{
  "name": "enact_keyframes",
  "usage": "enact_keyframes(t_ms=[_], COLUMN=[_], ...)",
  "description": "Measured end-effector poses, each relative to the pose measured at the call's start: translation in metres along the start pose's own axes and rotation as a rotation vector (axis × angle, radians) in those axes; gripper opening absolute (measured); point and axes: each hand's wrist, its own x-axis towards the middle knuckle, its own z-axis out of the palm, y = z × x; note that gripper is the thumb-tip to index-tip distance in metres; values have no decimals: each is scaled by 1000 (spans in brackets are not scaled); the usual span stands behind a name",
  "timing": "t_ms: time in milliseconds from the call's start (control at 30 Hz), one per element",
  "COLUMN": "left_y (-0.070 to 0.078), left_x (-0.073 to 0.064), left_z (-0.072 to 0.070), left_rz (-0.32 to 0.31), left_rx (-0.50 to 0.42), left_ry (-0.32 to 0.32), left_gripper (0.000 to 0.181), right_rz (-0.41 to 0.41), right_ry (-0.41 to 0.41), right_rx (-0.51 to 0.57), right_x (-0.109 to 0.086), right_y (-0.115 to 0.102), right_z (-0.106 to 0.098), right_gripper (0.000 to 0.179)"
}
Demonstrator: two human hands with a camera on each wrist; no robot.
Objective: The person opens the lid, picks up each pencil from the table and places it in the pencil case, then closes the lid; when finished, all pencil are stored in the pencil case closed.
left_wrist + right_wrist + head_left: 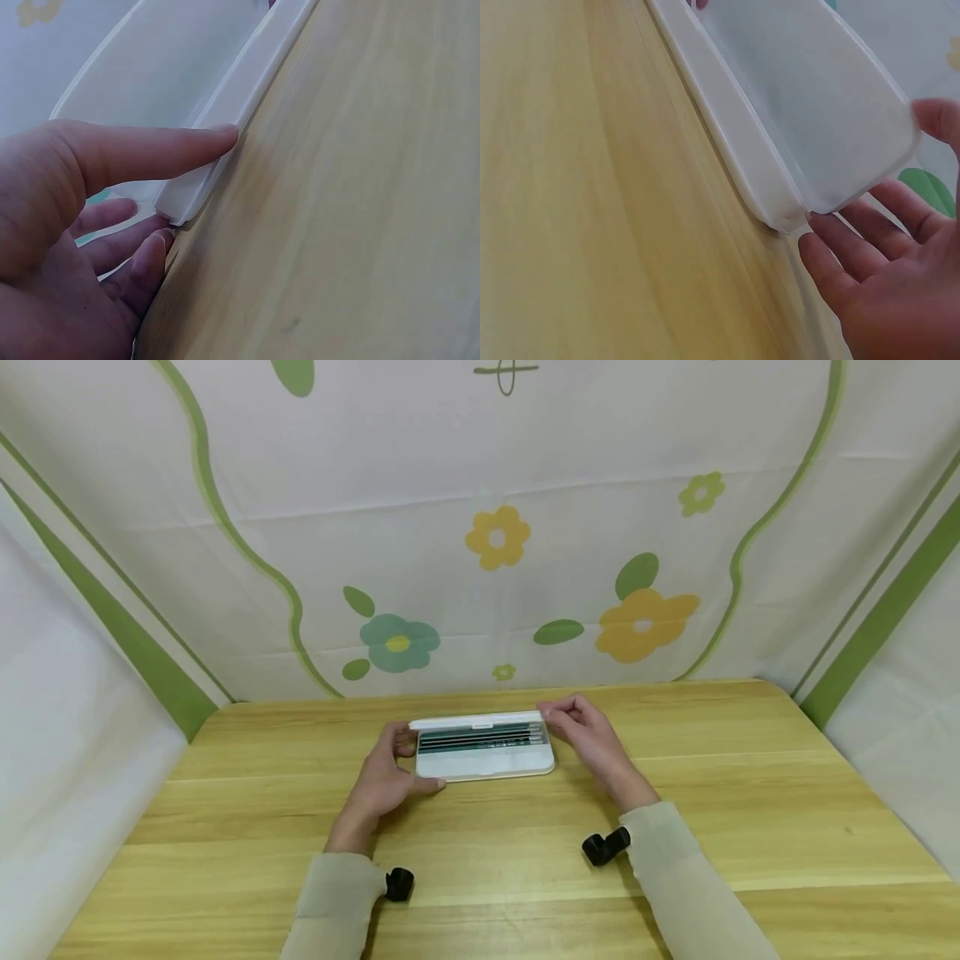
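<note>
A white pencil case (483,766) lies on the wooden table with its lid (450,723) raised along the far side. Several dark green pencils (480,740) lie side by side inside it. The left hand (384,783) holds the case at its left end, thumb on the front edge; in the left wrist view the thumb (161,150) presses the front wall and the other fingers bend round the corner. At the lid's right end is the right hand (588,742). In the right wrist view, its thumb is at the edge of the translucent lid (825,97), with fingers behind.
The light wooden table (487,877) extends around the case on every side. A white cloth with printed flowers (498,537) hangs behind the table's far edge. Small black devices (606,846) sit at both sleeve cuffs.
</note>
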Motion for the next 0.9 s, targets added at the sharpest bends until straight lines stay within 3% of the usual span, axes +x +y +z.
enact_keyframes(t_ms=[100, 300, 500, 667, 900], left_y=[-1, -4, -5, -5, -6], left_x=[2, 4, 5, 6, 6], left_z=[1, 1, -2, -3, -1], left_rz=[9, 18, 23, -10, -39], left_rx=[0, 2, 16, 74, 63], left_ry=[1, -49, -129, -123, -96], left_gripper=[106, 108, 104, 95, 91], right_rz=[0, -37, -79, -70, -106], right_ry=[-51, -146, -143, -142, -150], right_rx=[-39, -239, -337, -354, -413], right_x=[-5, -16, -21, -21, -21], right_y=[0, 5, 2, 2, 4], right_z=[-4, -8, -6, -5, -3], right_gripper=[44, 65, 68, 68, 59])
